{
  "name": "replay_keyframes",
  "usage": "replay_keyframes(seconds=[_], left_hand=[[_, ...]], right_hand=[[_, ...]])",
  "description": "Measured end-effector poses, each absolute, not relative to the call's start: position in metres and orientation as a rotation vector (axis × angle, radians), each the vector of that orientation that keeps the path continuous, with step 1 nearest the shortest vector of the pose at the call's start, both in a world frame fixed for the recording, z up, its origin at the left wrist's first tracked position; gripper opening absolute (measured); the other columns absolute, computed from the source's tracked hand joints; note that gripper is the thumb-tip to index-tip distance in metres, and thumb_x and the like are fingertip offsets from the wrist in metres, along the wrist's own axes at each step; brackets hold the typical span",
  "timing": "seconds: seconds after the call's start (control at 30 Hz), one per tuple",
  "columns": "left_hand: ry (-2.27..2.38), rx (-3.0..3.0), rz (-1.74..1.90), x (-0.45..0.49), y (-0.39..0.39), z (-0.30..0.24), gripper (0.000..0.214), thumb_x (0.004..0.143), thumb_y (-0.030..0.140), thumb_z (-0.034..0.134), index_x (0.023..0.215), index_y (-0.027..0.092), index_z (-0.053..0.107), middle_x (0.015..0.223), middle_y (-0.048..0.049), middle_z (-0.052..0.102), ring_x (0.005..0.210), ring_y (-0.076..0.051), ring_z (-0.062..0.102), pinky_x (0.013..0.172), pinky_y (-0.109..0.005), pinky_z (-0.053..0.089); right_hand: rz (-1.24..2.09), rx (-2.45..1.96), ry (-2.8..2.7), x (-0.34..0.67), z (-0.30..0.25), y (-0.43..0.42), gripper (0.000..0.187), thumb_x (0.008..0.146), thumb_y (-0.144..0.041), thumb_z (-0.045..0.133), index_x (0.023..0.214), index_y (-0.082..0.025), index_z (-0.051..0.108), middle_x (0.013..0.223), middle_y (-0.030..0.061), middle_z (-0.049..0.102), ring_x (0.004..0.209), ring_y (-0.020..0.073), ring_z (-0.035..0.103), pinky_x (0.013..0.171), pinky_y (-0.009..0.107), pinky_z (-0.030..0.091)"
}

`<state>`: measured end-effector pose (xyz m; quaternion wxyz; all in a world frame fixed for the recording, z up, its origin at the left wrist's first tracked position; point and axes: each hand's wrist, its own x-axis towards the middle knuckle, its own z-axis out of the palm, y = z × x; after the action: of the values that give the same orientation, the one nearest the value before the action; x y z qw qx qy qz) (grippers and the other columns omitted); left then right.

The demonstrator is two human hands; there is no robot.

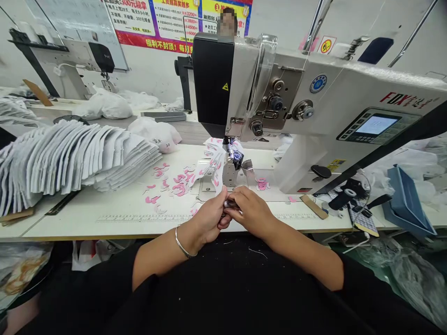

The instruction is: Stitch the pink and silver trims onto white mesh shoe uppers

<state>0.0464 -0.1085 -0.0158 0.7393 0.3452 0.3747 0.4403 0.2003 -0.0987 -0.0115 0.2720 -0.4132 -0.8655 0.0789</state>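
Note:
My left hand and my right hand meet over the front of the white sewing table. Between their fingers they pinch a small silver metal part, mostly hidden, so its exact kind is unclear. Just beyond my hands stands the needle area of a white FOX sewing machine. White fabric pieces with pink marks lie bunched by its presser foot. Small pink scraps are scattered left of my left hand.
A tall stack of white fabric pieces lies on the table's left. White bags and a second sewing machine are behind it. A blue tray sits at right. A person stands beyond the machine.

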Motion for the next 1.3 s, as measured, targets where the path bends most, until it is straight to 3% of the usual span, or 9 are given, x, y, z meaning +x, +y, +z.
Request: replay_keyframes(seconds=[0.17, 0.33, 0.53, 0.63, 0.77, 0.87, 1.0, 1.17, 1.3], left_hand=[[0.8, 0.817, 0.895, 0.043, -0.105, -0.017, 0.049, 0.088, 0.065, 0.053, 0.075, 0.017, 0.051, 0.059, 0.0047, 0.041, 0.043, -0.004, 0.031, 0.04, -0.018, 0.019], [0.882, 0.803, 0.943, 0.036, -0.094, -0.026, 0.028, 0.087, 0.043, 0.063, 0.081, 0.016, 0.057, 0.063, 0.0045, 0.042, 0.046, -0.004, 0.029, 0.041, -0.017, 0.019], [0.899, 0.789, 0.935, 0.031, -0.089, -0.033, 0.024, 0.084, 0.036, 0.064, 0.079, 0.014, 0.06, 0.066, 0.0031, 0.045, 0.046, -0.002, 0.03, 0.04, -0.016, 0.017], [0.898, 0.712, 0.911, 0.03, -0.088, -0.035, 0.021, 0.085, 0.033, 0.064, 0.081, 0.012, 0.064, 0.065, 0.0033, 0.044, 0.046, -0.002, 0.03, 0.039, -0.015, 0.018], [0.906, 0.569, 0.921, 0.028, -0.083, -0.038, 0.017, 0.085, 0.029, 0.061, 0.084, 0.011, 0.064, 0.068, 0.0007, 0.05, 0.048, -0.004, 0.041, 0.041, -0.015, 0.032], [0.898, 0.508, 0.994, 0.024, -0.081, -0.038, 0.008, 0.085, 0.015, 0.057, 0.085, 0.011, 0.064, 0.081, -0.0049, 0.059, 0.067, -0.008, 0.058, 0.062, -0.02, 0.053], [0.857, 0.519, 1.007, 0.02, -0.084, -0.032, 0.022, 0.075, -0.006, 0.055, 0.086, 0.011, 0.066, 0.097, -0.0112, 0.065, 0.097, -0.016, 0.065, 0.095, -0.028, 0.053], [0.789, 0.638, 0.97, 0.024, -0.09, -0.023, 0.016, 0.081, 0.002, 0.063, 0.092, 0.013, 0.068, 0.102, -0.0109, 0.069, 0.1, -0.017, 0.065, 0.099, -0.029, 0.051], [0.782, 0.716, 0.993, 0.025, -0.096, -0.02, 0.014, 0.085, 0.007, 0.062, 0.095, 0.015, 0.068, 0.099, -0.0074, 0.069, 0.096, -0.014, 0.065, 0.095, -0.028, 0.052]], right_hand=[[0.332, -1.109, -2.281, 0.198, -0.015, -0.09, 0.01, 0.086, -0.026, 0.063, 0.094, -0.022, 0.058, 0.104, 0.0057, 0.058, 0.09, 0.0189, 0.058, 0.072, 0.031, 0.048], [0.475, -1.044, -2.162, 0.201, -0.015, -0.085, 0.018, 0.082, -0.019, 0.061, 0.1, -0.023, 0.061, 0.092, 0.0022, 0.062, 0.086, 0.0175, 0.058, 0.079, 0.031, 0.048], [0.698, -1.135, -1.99, 0.203, -0.011, -0.084, 0.015, 0.092, -0.031, 0.052, 0.104, -0.025, 0.06, 0.1, 0.0029, 0.068, 0.085, 0.0173, 0.06, 0.081, 0.033, 0.048], [1.052, -1.034, -1.74, 0.201, -0.008, -0.085, 0.022, 0.096, -0.044, 0.048, 0.105, -0.025, 0.054, 0.107, 0.0032, 0.067, 0.07, 0.0129, 0.058, 0.065, 0.029, 0.048], [1.355, -0.913, -1.473, 0.212, 0.0, -0.079, 0.026, 0.092, -0.05, 0.053, 0.102, -0.026, 0.05, 0.078, -0.003, 0.059, 0.055, 0.0102, 0.05, 0.043, 0.021, 0.034], [1.069, -0.995, -1.292, 0.236, 0.012, -0.069, 0.025, 0.09, -0.048, 0.058, 0.102, -0.027, 0.05, 0.07, -0.0055, 0.052, 0.053, 0.0096, 0.046, 0.044, 0.021, 0.034], [0.623, -1.206, -1.382, 0.252, 0.016, -0.069, 0.026, 0.088, -0.048, 0.063, 0.098, -0.024, 0.057, 0.077, -0.0019, 0.059, 0.062, 0.0125, 0.054, 0.054, 0.025, 0.043], [0.41, -1.181, -2.166, 0.217, -0.011, -0.084, 0.012, 0.094, -0.03, 0.058, 0.1, -0.024, 0.067, 0.093, 0.0024, 0.072, 0.084, 0.0184, 0.065, 0.074, 0.031, 0.049], [0.246, -1.173, -2.312, 0.2, -0.035, -0.084, 0.012, 0.092, -0.022, 0.058, 0.099, -0.021, 0.067, 0.094, 0.0049, 0.073, 0.085, 0.0205, 0.065, 0.075, 0.032, 0.049]])
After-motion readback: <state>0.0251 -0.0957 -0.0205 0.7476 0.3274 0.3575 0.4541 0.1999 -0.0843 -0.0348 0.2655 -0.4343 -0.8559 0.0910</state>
